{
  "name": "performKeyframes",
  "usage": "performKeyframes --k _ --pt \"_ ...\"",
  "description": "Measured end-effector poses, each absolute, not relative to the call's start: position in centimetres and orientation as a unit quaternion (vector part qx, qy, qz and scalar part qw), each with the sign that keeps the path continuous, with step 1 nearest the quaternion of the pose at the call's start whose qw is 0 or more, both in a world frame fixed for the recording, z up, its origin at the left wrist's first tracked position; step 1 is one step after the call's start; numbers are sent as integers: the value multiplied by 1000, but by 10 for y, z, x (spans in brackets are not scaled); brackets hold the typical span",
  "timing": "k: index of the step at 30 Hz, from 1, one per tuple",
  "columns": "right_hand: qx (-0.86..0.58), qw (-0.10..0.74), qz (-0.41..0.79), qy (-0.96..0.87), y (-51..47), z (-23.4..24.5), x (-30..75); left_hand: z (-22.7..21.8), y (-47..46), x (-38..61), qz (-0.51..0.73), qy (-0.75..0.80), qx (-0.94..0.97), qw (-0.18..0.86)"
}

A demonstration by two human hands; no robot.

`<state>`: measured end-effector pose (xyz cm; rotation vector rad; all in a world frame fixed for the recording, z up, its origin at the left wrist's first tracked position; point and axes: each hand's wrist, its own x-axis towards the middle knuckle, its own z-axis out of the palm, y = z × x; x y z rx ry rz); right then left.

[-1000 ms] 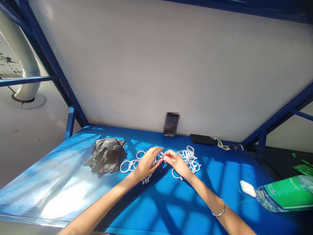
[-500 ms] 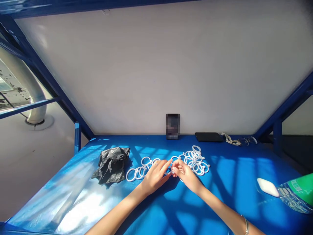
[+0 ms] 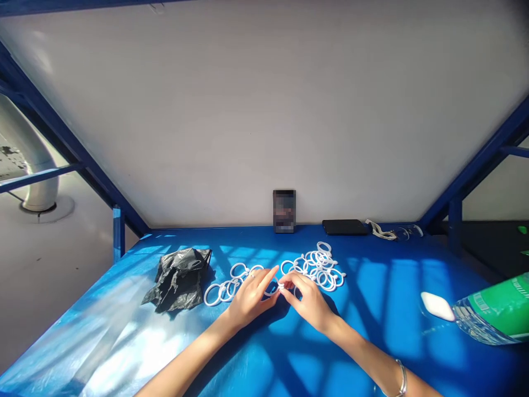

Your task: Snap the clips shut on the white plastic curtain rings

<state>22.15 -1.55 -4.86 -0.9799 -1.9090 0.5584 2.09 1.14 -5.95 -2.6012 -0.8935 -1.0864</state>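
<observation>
Pinching a small white nub at the edge of a smooth white ring (image 3: 281, 286), the right hand (image 3: 308, 300) has thumb and forefinger closed on it, just above the middle of the desk (image 3: 248, 364). The left hand (image 3: 250, 298) curves around the ring's other side, thumb and forefinger parted; its remaining fingers are hidden, so how firmly it grips cannot be told. The two hands nearly meet at the fingertips.

More slim rings (image 3: 225, 291) overlap beside the left hand, which partly covers them. Beyond the right hand lies a denser tangle of white loops (image 3: 324, 267), each with little knobs, too interlaced to count. The desk is glossy blue, striped with shadow and glaring at lower left. On it sits a crumpled, shiny black plastic bag (image 3: 179, 281), its contents out of sight.

Against the pale, flat panel (image 3: 264, 110) stands a dark upright rectangle (image 3: 284, 212), its face pixelated. A flat black slab (image 3: 345, 226) lies to its right. The clear, green-labelled bottle (image 3: 496, 309) is cut off by the right edge, near a rounded white block (image 3: 438, 306).
</observation>
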Motion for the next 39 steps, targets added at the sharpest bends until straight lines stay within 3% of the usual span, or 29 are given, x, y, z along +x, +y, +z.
performKeyframes --k 10,25,39 --pt "-395 491 161 -760 -16 -51 221 -54 9 21 -375 -311 -873 30" --pt "-388 514 167 -746 -19 -43 219 -47 4 20 -415 -304 -840 -172" --pt "-382 534 191 -730 -22 -45 219 -47 -1 22 -434 -304 -842 -105"
